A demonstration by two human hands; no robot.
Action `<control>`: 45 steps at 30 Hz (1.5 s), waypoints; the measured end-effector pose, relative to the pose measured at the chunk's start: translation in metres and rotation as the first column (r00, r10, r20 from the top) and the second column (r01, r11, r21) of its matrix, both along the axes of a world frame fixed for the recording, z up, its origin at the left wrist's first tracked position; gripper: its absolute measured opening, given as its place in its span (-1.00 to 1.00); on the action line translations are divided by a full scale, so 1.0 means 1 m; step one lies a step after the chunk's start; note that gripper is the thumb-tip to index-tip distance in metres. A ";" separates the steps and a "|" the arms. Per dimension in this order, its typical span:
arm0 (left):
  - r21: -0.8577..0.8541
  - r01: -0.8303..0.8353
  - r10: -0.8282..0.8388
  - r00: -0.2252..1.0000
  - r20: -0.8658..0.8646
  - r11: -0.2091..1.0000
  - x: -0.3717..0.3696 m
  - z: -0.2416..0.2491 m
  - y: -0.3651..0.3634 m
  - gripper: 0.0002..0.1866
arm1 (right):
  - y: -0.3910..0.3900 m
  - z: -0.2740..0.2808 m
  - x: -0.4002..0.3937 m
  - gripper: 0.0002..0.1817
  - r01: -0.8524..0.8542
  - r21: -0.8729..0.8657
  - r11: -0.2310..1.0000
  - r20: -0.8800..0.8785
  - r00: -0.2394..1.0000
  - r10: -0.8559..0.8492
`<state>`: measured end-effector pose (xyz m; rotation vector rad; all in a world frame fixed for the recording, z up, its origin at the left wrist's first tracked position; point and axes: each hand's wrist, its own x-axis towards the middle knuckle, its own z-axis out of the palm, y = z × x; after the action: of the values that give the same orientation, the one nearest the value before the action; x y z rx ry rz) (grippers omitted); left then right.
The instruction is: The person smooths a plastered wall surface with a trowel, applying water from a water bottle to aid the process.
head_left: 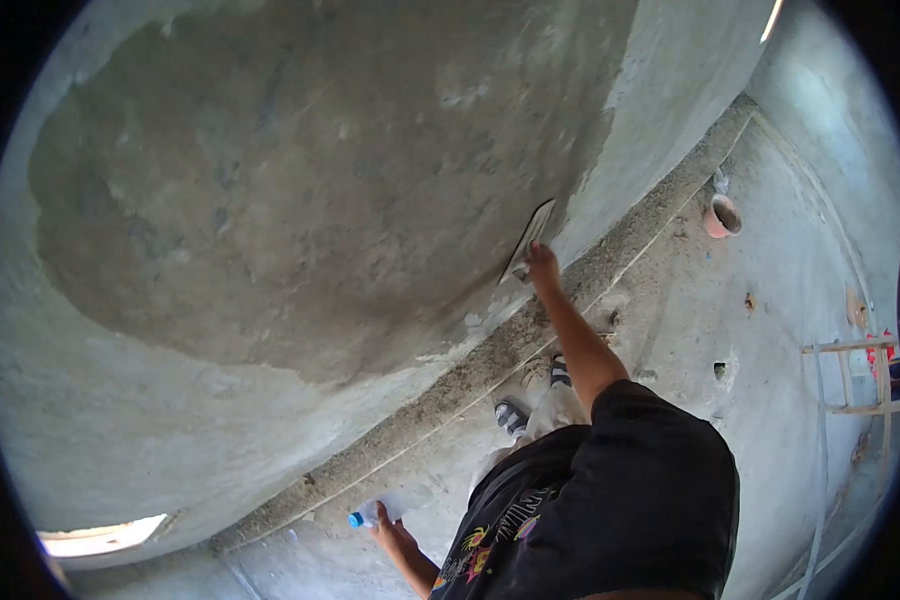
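My right hand (542, 266) is closed round the handle of a plastering trowel (528, 240). Its long flat blade lies against the wall (270, 200), near the right edge of a large dark, damp-looking patch. Paler grey plaster surrounds this patch. Lower down, away from the wall, my left hand (385, 524) grips a clear plastic bottle (370, 514) with a blue cap. The bottle is tilted, with its cap pointing left; part of it is behind my fingers.
A rough strip of rubble and mortar (390, 435) runs along the wall's foot. My sandalled feet (513, 416) stand beside it. A pinkish bucket (720, 217) sits on the floor farther along. At right stands a wooden frame (850, 408); a bright opening (100, 540) shows lower left.
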<state>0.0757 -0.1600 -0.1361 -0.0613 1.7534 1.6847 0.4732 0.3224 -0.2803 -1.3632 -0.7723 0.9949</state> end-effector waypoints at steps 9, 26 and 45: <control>0.046 0.222 -0.219 0.974 -0.062 0.974 0.020 -0.003 0.064 -0.48 | 0.028 0.295 0.069 -0.60 0.094 0.198 0.976 0.210 0.968 -0.136; 0.085 0.491 -0.487 0.871 -0.065 0.867 0.189 -0.009 0.278 -0.59 | 0.043 0.423 0.088 -0.60 -0.093 0.429 0.898 0.529 0.832 -0.167; 0.077 0.554 -0.537 0.827 -0.164 0.829 0.257 0.001 0.318 -0.61 | 0.062 0.416 0.119 -0.64 -0.095 0.465 0.880 0.524 0.831 -0.187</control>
<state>0.3329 0.1582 -0.1346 0.5773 1.5569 1.3779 0.5922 0.3845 0.1354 -1.2238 -1.3188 0.3021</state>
